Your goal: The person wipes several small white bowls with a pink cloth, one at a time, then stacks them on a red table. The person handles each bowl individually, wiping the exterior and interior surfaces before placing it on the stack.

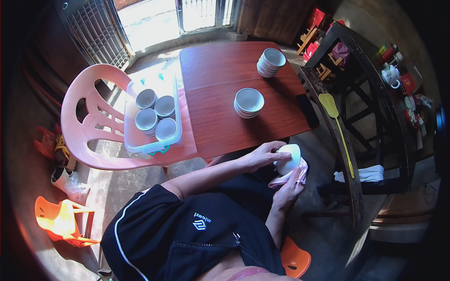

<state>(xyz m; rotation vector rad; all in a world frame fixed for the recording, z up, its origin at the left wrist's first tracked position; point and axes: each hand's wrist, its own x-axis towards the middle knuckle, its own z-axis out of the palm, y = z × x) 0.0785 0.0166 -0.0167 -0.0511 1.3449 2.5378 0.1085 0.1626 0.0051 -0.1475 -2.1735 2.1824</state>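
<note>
My left hand (269,156) grips a white bowl (285,162) by its side, with the fingers and thumb spread over it. The bowl is tilted on its side beyond the table's near edge, above my lap. A pink cloth (301,172) is bunched in my right hand (289,191), pressed against the bowl's lower right side. On the red-brown table (218,123) ahead stand a short stack of white bowls (249,102) and, farther back, a taller stack of bowls (270,62). A clear plastic bin (153,143) to the left holds several stacks of bowls (146,119).
The bin rests on a pink plastic chair (105,159) against the table's left side. Along the right runs a dark wooden bench (325,119), bearing a yellow fly swatter (329,105) and a white cloth (372,174). An orange chair (58,219) stands at lower left.
</note>
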